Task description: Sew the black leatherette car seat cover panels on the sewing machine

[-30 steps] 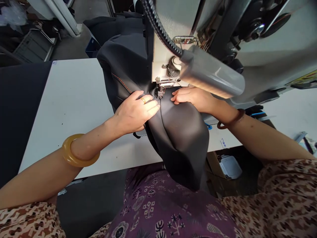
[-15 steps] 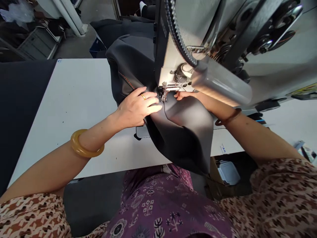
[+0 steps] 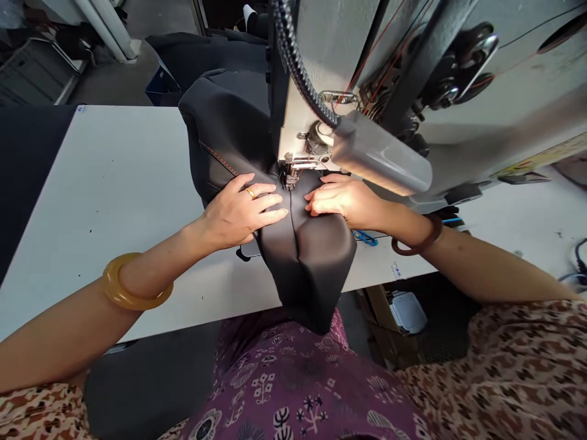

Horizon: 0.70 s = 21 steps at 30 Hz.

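Note:
A black leather-like piece (image 3: 316, 256) with a seam lies under the presser foot (image 3: 291, 178) of a sewing machine (image 3: 330, 79), its lower end hanging over the table's front edge. Orange-red stitching (image 3: 219, 157) runs along its left part. My left hand (image 3: 241, 211) rests on the piece left of the seam, fingers spread and fairly flat; its thumb is partly hidden. To the right of the seam, close to the presser foot, my right hand (image 3: 342, 198) has bent fingers closed on the material, with the fingertips pressed into it.
A grey lamp-like housing (image 3: 380, 156) on a braided hose (image 3: 300, 67) juts out above my right hand. The white table (image 3: 137, 159) extends to both sides. Dark material (image 3: 27, 159) covers its left end. An open cardboard box (image 3: 383, 308) sits below the table edge.
My right hand has come out from behind the lamp-like housing toward me and onto the material beside the seam. The seam now runs straighter. The whole view has shifted slightly.

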### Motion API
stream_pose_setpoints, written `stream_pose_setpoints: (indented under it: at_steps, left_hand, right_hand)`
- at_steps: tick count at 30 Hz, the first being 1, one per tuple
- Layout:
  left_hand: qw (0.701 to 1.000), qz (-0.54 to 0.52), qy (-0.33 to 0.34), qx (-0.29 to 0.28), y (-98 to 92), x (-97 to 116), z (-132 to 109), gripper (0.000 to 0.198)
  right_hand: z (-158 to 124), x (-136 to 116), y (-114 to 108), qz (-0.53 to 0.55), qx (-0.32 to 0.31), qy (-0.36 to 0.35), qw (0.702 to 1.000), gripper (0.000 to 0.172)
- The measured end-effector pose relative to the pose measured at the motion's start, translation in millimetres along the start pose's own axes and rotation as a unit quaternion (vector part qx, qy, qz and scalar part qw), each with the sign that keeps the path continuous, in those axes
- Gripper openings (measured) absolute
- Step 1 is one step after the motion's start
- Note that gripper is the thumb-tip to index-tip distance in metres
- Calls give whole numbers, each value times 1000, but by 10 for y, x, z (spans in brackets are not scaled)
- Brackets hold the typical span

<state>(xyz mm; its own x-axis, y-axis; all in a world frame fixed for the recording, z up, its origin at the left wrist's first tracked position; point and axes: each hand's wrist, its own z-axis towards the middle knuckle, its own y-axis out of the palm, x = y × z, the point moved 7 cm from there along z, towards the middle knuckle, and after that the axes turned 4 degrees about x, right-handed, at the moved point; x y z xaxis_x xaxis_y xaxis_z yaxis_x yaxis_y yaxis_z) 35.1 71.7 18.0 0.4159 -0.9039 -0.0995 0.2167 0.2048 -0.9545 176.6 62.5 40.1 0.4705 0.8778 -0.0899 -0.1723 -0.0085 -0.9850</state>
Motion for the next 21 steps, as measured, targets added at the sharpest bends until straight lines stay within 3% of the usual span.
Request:
stream_pose_setpoints:
  at_steps: [4, 9, 12, 17, 21]
  left_hand:
    - [999, 30, 18, 14, -57, 2, -21, 53]
    - [998, 38, 32, 26, -82, -18, -40, 58]
    - [998, 33, 27, 37, -85, -66, -41, 59]
    - [997, -14, -31, 64, -20, -283, -34, 42]
    - [992, -74, -32, 99, 159, -517, -58, 38]
  right_hand:
    - [-74, 152, 69, 57, 43, 8, 997, 24]
    - [-41, 138, 26, 99, 41, -3, 994, 20]
    - [14, 182, -18, 134, 55, 23, 989, 28]
    - [10, 418, 67, 223, 54, 99, 968, 32]
    - [-5, 415, 93, 195, 62, 89, 975, 34]
